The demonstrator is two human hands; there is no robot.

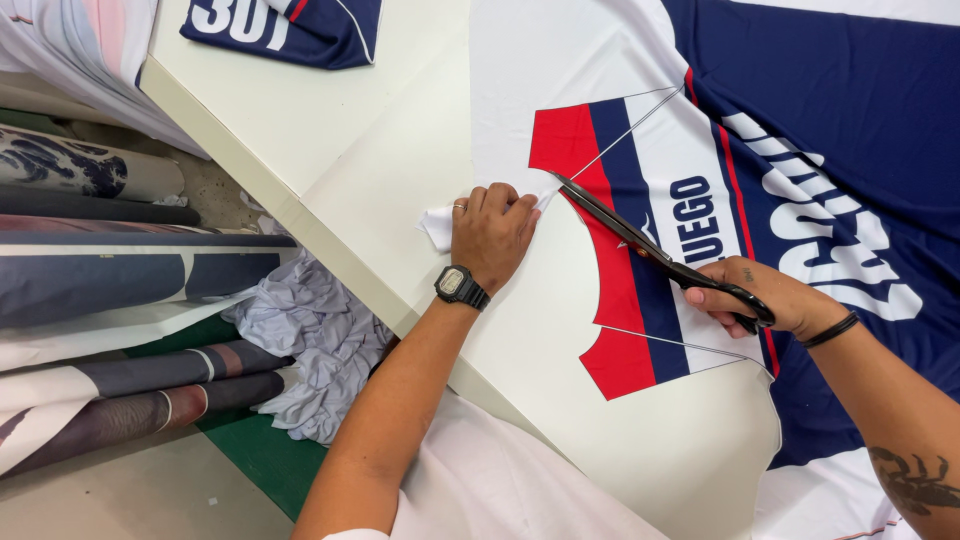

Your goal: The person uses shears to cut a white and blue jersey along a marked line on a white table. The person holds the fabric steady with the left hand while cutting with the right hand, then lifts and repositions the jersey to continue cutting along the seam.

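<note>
1. Nearest the camera, a white cloth (480,490) hangs over the near edge of the counter (300,120)
2. The left hand (490,235), a black watch (460,287) on its wrist, presses down on the printed fabric (640,150), its grip closed on a loose white strip (437,225) at the cut edge
3. The right hand (765,295) has its grip closed through the black handles of the scissors (640,245); the blades lie on the fabric, tips just beside the left fingers, on a red, navy and white striped panel
4. The fabric covers the right half of the counter
5. Left of the counter, rolls of fabric (120,270) lie stacked, with crumpled grey scraps (320,330) beside them
</note>
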